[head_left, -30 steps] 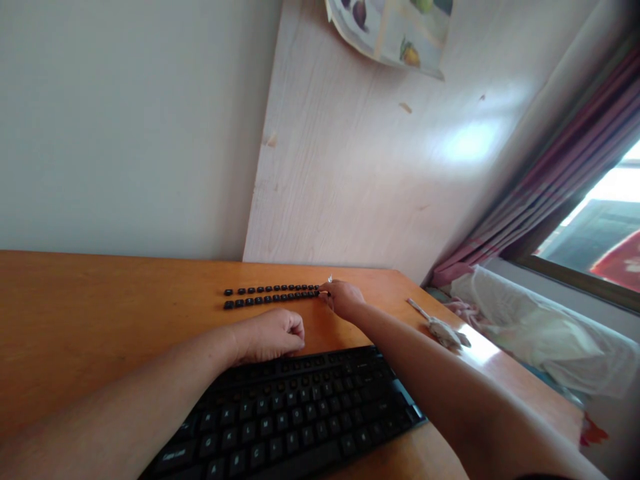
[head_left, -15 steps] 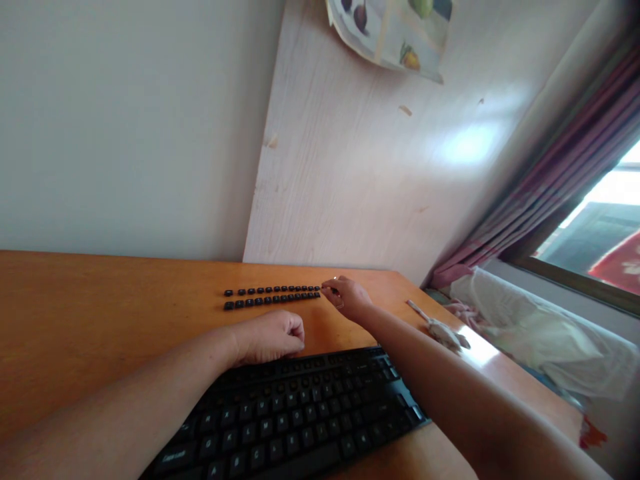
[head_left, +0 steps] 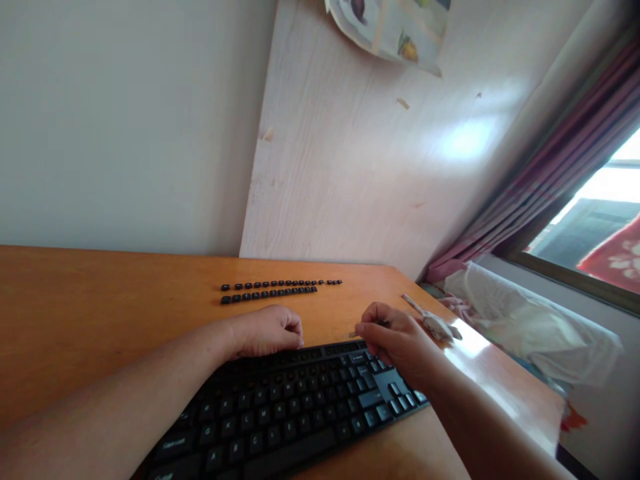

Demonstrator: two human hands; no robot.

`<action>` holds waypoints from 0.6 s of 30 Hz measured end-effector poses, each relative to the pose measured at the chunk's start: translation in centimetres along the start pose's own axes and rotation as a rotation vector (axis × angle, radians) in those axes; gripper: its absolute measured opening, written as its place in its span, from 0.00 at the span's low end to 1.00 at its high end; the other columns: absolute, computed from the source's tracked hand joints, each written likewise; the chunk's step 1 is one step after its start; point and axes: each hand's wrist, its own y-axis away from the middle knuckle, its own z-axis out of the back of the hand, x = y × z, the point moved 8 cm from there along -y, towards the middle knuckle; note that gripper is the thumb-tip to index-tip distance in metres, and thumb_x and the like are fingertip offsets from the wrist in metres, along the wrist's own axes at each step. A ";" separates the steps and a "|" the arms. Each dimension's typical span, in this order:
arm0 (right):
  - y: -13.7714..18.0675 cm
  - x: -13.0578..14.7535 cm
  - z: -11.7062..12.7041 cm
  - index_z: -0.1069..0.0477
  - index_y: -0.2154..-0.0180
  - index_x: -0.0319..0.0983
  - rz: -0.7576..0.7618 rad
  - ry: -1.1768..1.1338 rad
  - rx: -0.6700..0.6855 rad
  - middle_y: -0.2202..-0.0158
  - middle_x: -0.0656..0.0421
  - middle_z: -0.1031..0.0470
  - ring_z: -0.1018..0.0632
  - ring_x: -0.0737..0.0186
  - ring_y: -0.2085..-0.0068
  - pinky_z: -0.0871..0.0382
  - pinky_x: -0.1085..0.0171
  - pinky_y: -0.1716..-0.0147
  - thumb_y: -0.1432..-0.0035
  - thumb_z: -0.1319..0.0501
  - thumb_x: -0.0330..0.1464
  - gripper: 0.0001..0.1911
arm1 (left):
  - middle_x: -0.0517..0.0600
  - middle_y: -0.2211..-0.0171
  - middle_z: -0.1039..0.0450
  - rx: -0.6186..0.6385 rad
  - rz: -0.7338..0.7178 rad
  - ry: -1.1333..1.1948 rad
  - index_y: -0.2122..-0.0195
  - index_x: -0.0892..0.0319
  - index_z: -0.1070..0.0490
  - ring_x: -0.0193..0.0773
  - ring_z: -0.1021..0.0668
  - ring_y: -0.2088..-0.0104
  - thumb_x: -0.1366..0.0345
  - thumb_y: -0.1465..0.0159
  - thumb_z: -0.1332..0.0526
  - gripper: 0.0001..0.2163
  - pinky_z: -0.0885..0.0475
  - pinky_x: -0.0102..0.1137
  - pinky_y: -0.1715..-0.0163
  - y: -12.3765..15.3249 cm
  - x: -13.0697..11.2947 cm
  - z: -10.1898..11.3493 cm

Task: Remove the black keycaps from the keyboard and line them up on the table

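Black keyboard (head_left: pixel 300 410): lies keys up and slantwise on the orange-brown desk (head_left: pixel 100 313), directly before the person, running out of view at the bottom edge. Carries white letters on many keys and, nearer the far side, a line of small roundish stubs (head_left: pixel 279 380), too dark to make out fully. Left hand (head_left: pixel 270 331): rests loosely curled at the far edge of the keyboard, thumb against folded fingers; impossible to tell whether pinching anything. Right hand (head_left: pixel 400 340): partly covers the far right corner of the keyboard, thumb and forefinger pressed together on a thin blurred item (head_left: pixel 351 334), with a dark item (head_left: pixel 383 323) showing among the curled fingers, too small to identify. Cannot tell whether in contact with the keyboard. Farther back on the desk, two rows of black keycaps (head_left: pixel 273 293), the rear one reaching farther right, with uneven gaps near that end. To the right, near the desk's edge, a pale, frayed thing (head_left: pixel 436 327) with a thin handle. Beyond, a whitish panel (head_left: pixel 340 167) with a sheet of painted fruit (head_left: pixel 390 37); at far right, a purplish curtain (head_left: pixel 505 200) beside a window (head_left: pixel 595 207).
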 end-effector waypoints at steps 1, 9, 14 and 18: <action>0.5 -0.4 -0.1 0.34 0.70 0.39 -0.016 -0.024 -0.004 0.82 0.66 0.33 0.41 0.74 0.84 0.54 0.72 0.86 0.47 0.35 0.41 0.13 | 0.45 0.74 0.30 0.010 -0.002 0.007 0.70 0.58 0.29 0.34 0.30 0.72 0.59 0.49 0.42 0.10 0.38 0.26 0.75 0.0 0.0 -0.1; 1.6 -2.6 -0.3 0.35 0.72 0.40 -0.016 0.163 -0.160 0.82 0.65 0.32 0.36 0.71 0.85 0.48 0.71 0.86 0.44 0.40 0.50 0.20 | 0.45 0.74 0.29 0.018 0.008 -0.022 0.70 0.58 0.28 0.35 0.29 0.72 0.58 0.50 0.42 0.11 0.38 0.28 0.74 0.1 0.1 0.0; 1.4 -3.2 -0.5 0.35 0.72 0.40 -0.028 0.247 -0.155 0.82 0.66 0.33 0.36 0.70 0.83 0.47 0.70 0.85 0.42 0.42 0.51 0.20 | 0.45 0.74 0.28 0.023 -0.009 -0.033 0.70 0.57 0.27 0.36 0.29 0.72 0.57 0.50 0.41 0.11 0.38 0.28 0.74 0.0 0.1 0.0; 1.4 -2.9 -0.9 0.35 0.72 0.40 0.004 0.333 -0.174 0.82 0.66 0.34 0.36 0.69 0.82 0.45 0.69 0.82 0.41 0.42 0.49 0.19 | 0.46 0.74 0.28 0.018 -0.007 -0.032 0.69 0.58 0.27 0.35 0.29 0.72 0.57 0.49 0.41 0.11 0.38 0.28 0.74 0.0 0.1 0.0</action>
